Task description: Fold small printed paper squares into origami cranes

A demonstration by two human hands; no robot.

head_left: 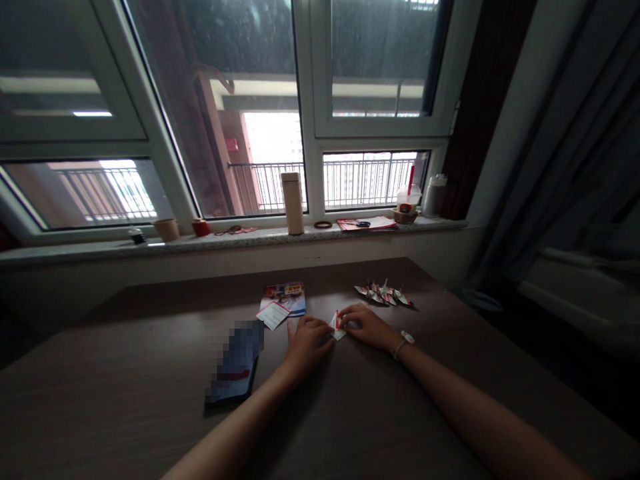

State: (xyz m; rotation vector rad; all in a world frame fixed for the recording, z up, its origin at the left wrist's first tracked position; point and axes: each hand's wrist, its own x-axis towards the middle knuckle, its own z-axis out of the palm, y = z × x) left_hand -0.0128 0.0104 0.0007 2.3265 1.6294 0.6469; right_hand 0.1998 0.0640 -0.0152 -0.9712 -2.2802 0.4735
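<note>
A small folded piece of white paper with a red edge (pixel 339 331) lies on the brown table between my two hands. My left hand (pixel 307 343) rests on the tabletop, its fingers bent and the tips on the paper's left edge. From the other side, my right hand (pixel 369 325) has its fingers curled together on the paper's right part, hiding some of it. Just beyond my right hand sits a cluster of folded paper pieces (pixel 385 293) with pointed ends. A loose white paper square (pixel 273 315) overlaps a colourful printed booklet (pixel 296 301) beyond my left hand.
A dark phone (pixel 235 373), its screen partly pixelated, lies left of my left forearm. On the windowsill behind the table stand a beige bottle (pixel 293 203), a paper cup (pixel 167 230), scissors (pixel 363 224) on red-and-white papers, a drink with a straw (pixel 407 200) and a grey bottle (pixel 434 197).
</note>
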